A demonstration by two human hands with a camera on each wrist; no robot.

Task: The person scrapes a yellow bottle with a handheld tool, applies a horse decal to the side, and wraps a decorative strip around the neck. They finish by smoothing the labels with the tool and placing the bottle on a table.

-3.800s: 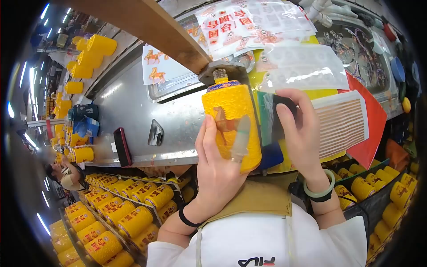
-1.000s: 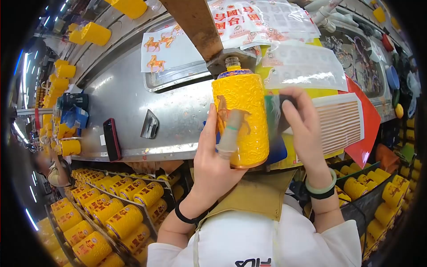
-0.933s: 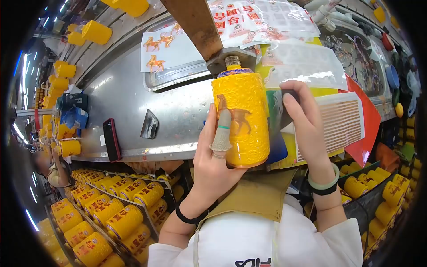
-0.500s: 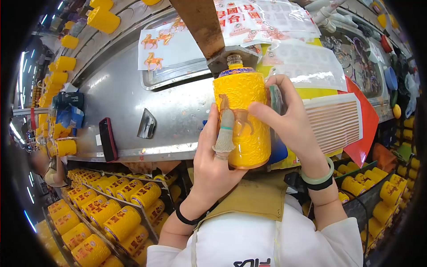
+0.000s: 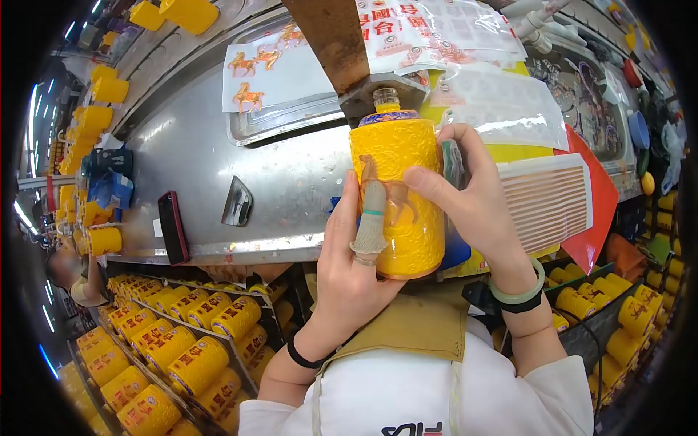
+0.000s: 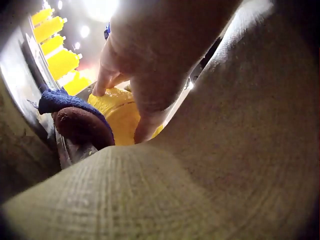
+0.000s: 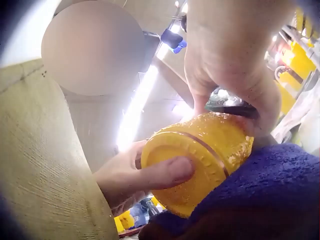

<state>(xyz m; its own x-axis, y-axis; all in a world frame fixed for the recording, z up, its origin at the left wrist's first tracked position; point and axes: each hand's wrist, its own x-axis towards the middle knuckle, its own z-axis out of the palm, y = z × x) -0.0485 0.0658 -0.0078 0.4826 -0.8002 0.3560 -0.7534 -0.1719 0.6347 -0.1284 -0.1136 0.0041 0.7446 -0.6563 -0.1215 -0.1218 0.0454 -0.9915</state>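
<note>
A yellow embossed bottle (image 5: 418, 243) with a clear glass neck lies tilted, its neck against a metal bracket (image 5: 385, 86). A brown horse decal (image 5: 401, 202) is on its front. My left hand (image 5: 345, 272) grips the bottle from the left and below, with its thumb on the base in the right wrist view. A fabric finger sleeve (image 5: 371, 221) with a green band covers one left finger, which lies over the decal. My right hand (image 5: 476, 196) holds a dark green flat scraper (image 5: 451, 163) at the bottle's right side, its thumb touching the front near the decal.
A sheet of horse decals (image 5: 251, 76) lies over a metal tray (image 5: 291, 125). A phone (image 5: 173, 227) and a shiny dark piece (image 5: 237, 202) are on the metal bench. Striped paper (image 5: 549, 203) lies right. Crates of yellow bottles (image 5: 211, 363) flank the lap; a blue towel (image 7: 280, 170) sits below the bottle.
My right hand has moved left with the scraper, bringing its thumb onto the bottle's front. The sleeved left finger has shifted across the horse decal. The bottle stays at the bracket, turned slightly.
</note>
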